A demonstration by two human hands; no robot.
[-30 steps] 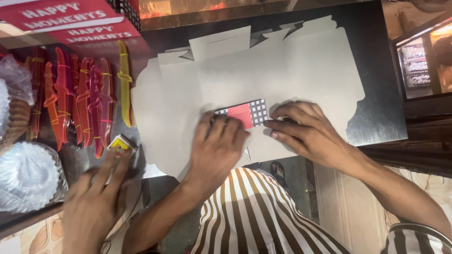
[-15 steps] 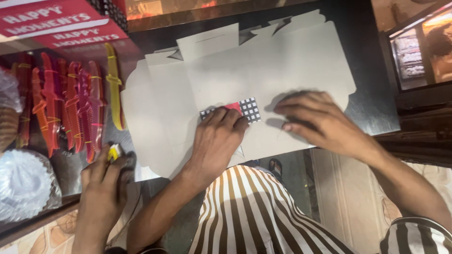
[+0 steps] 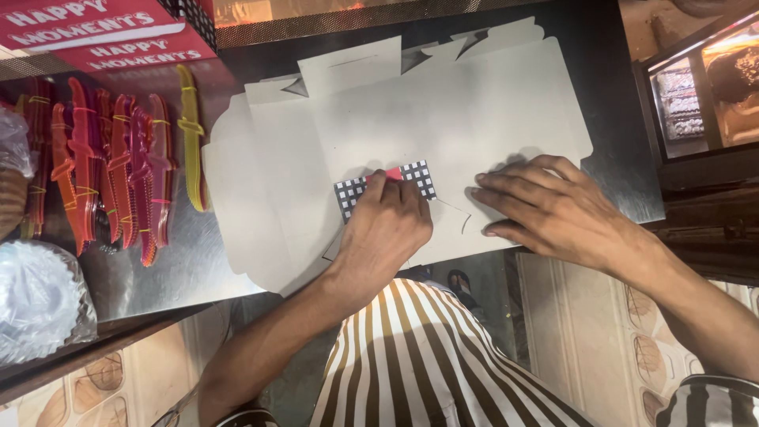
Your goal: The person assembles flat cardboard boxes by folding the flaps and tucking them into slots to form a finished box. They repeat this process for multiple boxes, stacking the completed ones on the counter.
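Pressing down near the lower edge of a flat, unfolded grey cardboard box blank (image 3: 443,119), the left hand (image 3: 387,225) lies knuckles up with its fingers curled together over a small flap printed in a black-and-white check with a red patch (image 3: 385,180), the fingertips resting on the red part. The right hand (image 3: 553,205) lies just beside it, palm down, fingers spread a little and flat on the cardboard, gripping nothing. The blank itself is pale grey and matte, cut with rounded lobes on its left side, notched tabs along its far edge and thin curved slits near the hands; it lies flat and covers most of the middle of the counter. Under it is a dark, dull steel counter (image 3: 158,261), whose near edge stands just in front of the person's brown-and-white striped shirt (image 3: 419,356). To the left of the blank lie rows of slim plastic knives in red, orange, pink and yellow (image 3: 118,174), set side by side, and nearer the corner a clear bag of white ruffled paper cups (image 3: 35,300). Red flat boxes (image 3: 95,32) are stacked at the far left. On the right stands a lit glass display case (image 3: 704,87), and below the counter shows a patterned beige tile floor (image 3: 585,316).
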